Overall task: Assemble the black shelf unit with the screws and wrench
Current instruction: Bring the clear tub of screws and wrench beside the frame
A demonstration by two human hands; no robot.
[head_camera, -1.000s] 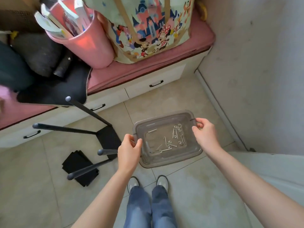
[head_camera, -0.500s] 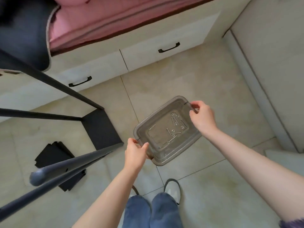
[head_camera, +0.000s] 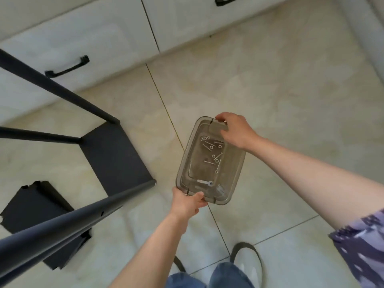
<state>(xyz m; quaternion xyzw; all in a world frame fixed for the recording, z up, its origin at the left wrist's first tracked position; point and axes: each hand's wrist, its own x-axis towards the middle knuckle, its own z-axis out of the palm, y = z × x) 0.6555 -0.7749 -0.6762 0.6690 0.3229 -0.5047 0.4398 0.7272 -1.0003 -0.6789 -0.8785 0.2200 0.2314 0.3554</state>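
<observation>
Tray: clear smoky plastic rectangular tray [head_camera: 234, 163], held over the beige tiled floor [head_camera: 270, 80]
Left hand [head_camera: 187, 204]: pinching the tray's near rim
Right hand [head_camera: 234, 129]: curled round the tray's far handle
Screws [head_camera: 209, 146]: small silver screws and washers loose inside the tray
Wrench [head_camera: 204, 181]: little silver one, near end of the tray
Shelf unit: black metal frame with tube legs [head_camera: 116, 159], just left of the tray
Panels: flat black pieces [head_camera: 35, 204], further left of the tray
</observation>
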